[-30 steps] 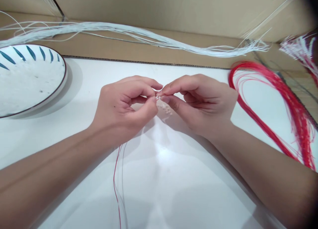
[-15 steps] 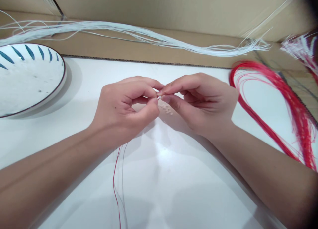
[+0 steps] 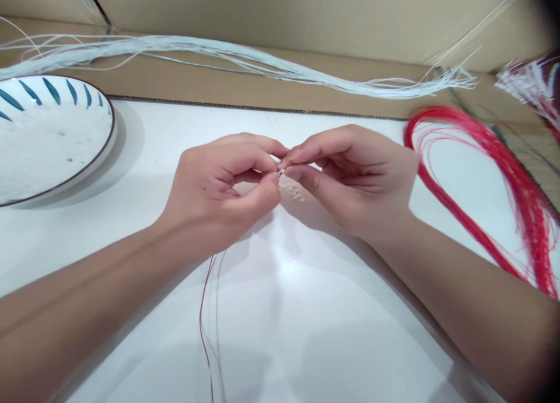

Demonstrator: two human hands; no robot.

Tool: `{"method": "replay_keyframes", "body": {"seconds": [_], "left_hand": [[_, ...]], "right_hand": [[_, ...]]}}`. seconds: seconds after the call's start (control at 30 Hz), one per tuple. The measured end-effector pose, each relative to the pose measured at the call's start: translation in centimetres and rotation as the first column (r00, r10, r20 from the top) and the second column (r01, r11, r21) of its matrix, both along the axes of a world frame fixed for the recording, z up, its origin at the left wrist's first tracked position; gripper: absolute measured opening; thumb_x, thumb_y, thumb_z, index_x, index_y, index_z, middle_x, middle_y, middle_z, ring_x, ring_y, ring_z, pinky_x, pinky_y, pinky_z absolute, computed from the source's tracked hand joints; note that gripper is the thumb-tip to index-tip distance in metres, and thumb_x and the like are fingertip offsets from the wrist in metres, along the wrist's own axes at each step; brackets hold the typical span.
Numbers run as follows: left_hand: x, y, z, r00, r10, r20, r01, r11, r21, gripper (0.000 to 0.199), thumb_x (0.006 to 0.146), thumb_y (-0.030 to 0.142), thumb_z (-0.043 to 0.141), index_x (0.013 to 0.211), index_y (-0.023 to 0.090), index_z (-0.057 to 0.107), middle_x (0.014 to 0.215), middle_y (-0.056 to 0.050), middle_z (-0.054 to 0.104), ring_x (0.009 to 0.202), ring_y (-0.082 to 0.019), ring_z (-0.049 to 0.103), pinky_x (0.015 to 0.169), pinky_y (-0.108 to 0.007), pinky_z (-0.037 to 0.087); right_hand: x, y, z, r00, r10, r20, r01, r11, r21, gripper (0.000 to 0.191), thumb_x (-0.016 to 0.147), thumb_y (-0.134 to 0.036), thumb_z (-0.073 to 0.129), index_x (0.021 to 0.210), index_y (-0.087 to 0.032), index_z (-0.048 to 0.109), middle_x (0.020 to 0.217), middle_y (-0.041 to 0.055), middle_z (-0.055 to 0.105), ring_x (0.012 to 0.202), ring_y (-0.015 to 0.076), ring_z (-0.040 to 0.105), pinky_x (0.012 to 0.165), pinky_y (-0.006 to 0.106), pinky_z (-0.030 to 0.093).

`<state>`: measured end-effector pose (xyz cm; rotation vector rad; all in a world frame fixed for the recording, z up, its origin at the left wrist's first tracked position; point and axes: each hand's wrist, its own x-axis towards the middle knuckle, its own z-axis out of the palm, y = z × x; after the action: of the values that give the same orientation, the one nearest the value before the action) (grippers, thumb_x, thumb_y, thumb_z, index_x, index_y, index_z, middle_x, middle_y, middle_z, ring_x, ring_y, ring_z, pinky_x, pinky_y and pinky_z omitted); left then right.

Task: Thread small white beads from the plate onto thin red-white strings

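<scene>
My left hand (image 3: 219, 187) is closed, thumb and forefinger pinching the end of a thin red cord (image 3: 202, 312). The cord comes out below the wrist and runs down toward the near edge, its grey shadow beside it. Fingertip to fingertip with it, my right hand (image 3: 363, 187) pinches a tiny white bead (image 3: 281, 171) at the cord's tip. Whether the cord passes through the bead is too small to tell. Just below the fingertips, several small pale beads (image 3: 295, 192) lie on the white tabletop (image 3: 280, 333), partly in shadow.
A white plate (image 3: 39, 152) with blue-green leaf marks stands at the left. White cords (image 3: 245, 56) lie along the cardboard (image 3: 262, 12) at the back. A looped bundle of red cords (image 3: 518, 181) is at the right, with pink-white strands (image 3: 527, 82) behind it.
Almost nothing differs. My right fingers have shifted very slightly upward at the bead, and both hands keep their pinch.
</scene>
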<state>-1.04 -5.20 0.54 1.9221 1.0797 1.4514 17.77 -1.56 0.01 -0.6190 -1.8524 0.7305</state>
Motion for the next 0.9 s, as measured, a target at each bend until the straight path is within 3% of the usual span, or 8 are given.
{"method": "replay_keyframes", "body": {"seconds": [0.43, 0.9], "left_hand": [[-0.09, -0.10, 0.09, 1.000, 0.004, 0.002, -0.004, 1.000, -0.006, 0.019, 0.083, 0.006, 0.070, 0.077, 0.023, 0.074, 0.095, 0.000, 0.080, 0.086, -0.017, 0.073, 0.074, -0.030, 0.060], [-0.21, -0.02, -0.16, 1.000, 0.008, -0.024, -0.008, 1.000, 0.000, 0.017, 0.085, 0.007, 0.072, 0.080, 0.023, 0.074, 0.096, 0.001, 0.080, 0.088, -0.016, 0.074, 0.075, -0.030, 0.060]], "right_hand": [[-0.06, 0.12, -0.07, 0.998, 0.047, -0.039, -0.047, 0.999, -0.002, 0.023, 0.085, -0.004, 0.072, 0.093, -0.024, 0.076, 0.088, -0.0023, 0.077, 0.083, 0.0151, 0.072, 0.074, 0.030, 0.061], [-0.20, 0.11, 0.29, 0.998, 0.037, -0.049, -0.043, 0.992, -0.120, 0.017, 0.085, -0.006, 0.075, 0.089, -0.023, 0.074, 0.086, -0.0020, 0.076, 0.080, 0.0148, 0.073, 0.074, 0.029, 0.064]]}}
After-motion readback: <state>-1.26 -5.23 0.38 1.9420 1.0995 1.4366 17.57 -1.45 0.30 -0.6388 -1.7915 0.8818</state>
